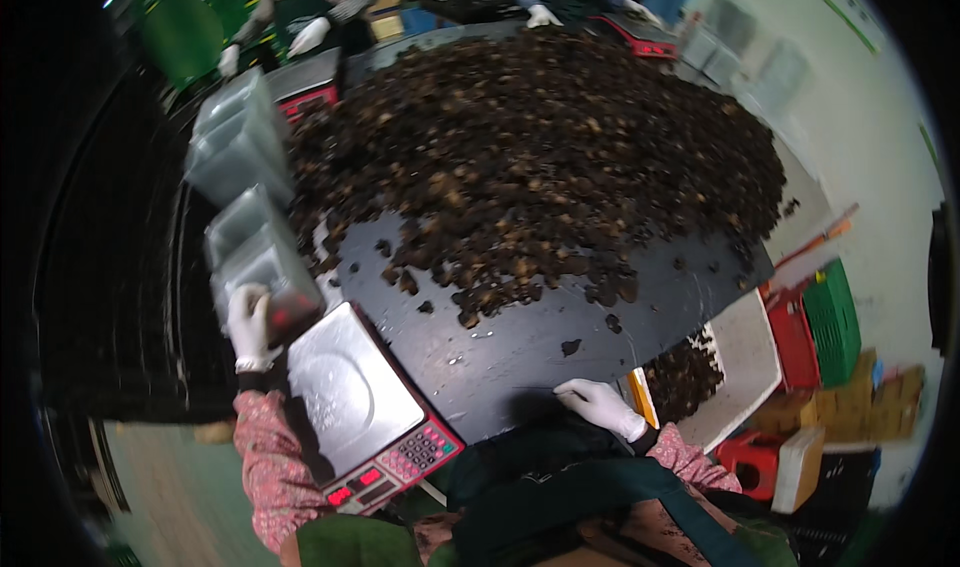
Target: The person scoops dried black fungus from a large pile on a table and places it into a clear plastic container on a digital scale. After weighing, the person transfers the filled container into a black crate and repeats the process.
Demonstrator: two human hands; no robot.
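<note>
My left hand (251, 327), in a white glove, is at the near end of a stack of clear plastic containers (262, 259), its fingers curled at the rim of the nearest one. Beside it lies a digital scale (352, 394) with a bare metal pan and a lit red display. My right hand (600, 405), also gloved in white, rests at the near edge of the dark table (510, 372), fingers together, with no object visible in it. Beyond both hands spreads a large heap of dark brown fungus pieces (540, 147), probably wood ear mushrooms. A few loose pieces lie nearer.
A white foam box (739, 364) holding more dark pieces stands right of my right hand. Further right are a green crate (832, 323) and a red stool (750, 462). Across the table, two people in aprons work near scales (652, 41). More clear containers (240, 139) stand at left.
</note>
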